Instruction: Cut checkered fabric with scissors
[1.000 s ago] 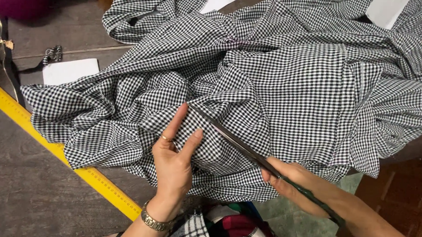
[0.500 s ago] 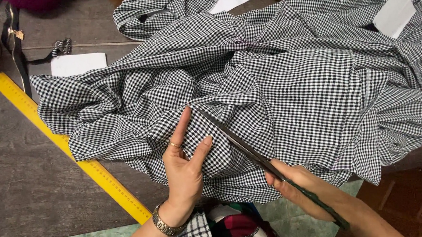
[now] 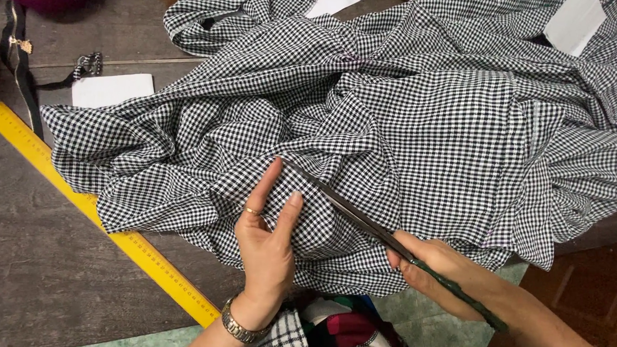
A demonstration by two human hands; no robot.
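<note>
Gingham cloth (image 3: 391, 149) lies bunched on the bench (image 3: 38, 267), left hand (image 3: 268, 244) pressing it with fingers spread, right hand (image 3: 435, 270) gripping scissors (image 3: 348, 212) whose blades could catch hidden folds or nearby fingertips.

Even soft light, sharp, faint shadows

The left hand (image 3: 268, 251) wears a thin ring and a metal wristwatch (image 3: 238, 326); the right hand (image 3: 435, 270) seems bare, forearms unsleeved.
</note>
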